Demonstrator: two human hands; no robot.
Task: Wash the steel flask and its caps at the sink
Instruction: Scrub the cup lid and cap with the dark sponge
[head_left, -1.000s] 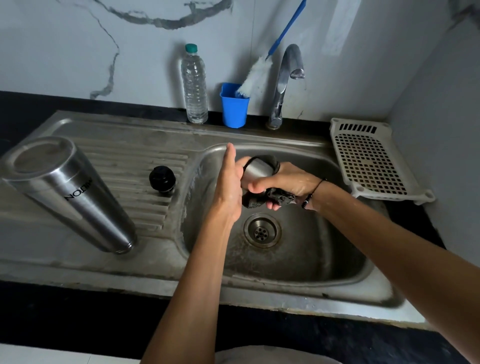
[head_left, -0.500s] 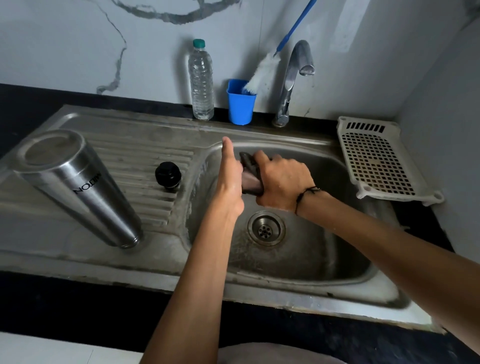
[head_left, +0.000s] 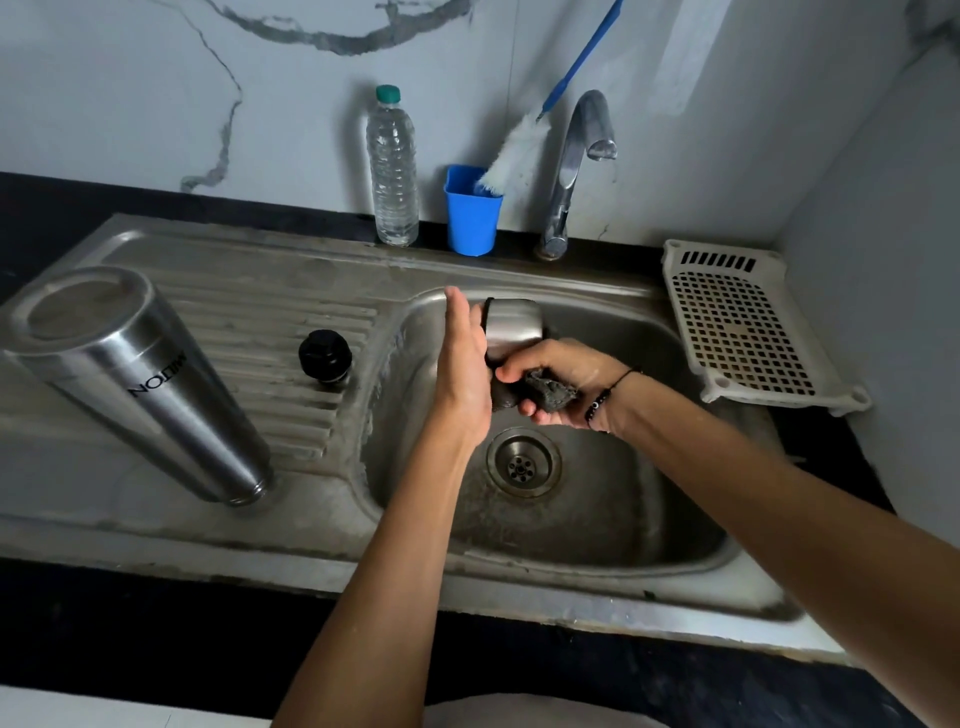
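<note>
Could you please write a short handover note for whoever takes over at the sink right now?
Left hand holds the steel cap over the sink basin, fingers straight against it.
Right hand grips a dark scrubber just below the cap.
Steel flask stands upside down on the drainboard; black inner cap sits beside it.
Tap shows no running water.
Left: finish scrubbing the cap, then rinsing. Whether flask and black cap are washed cannot be told.
</note>
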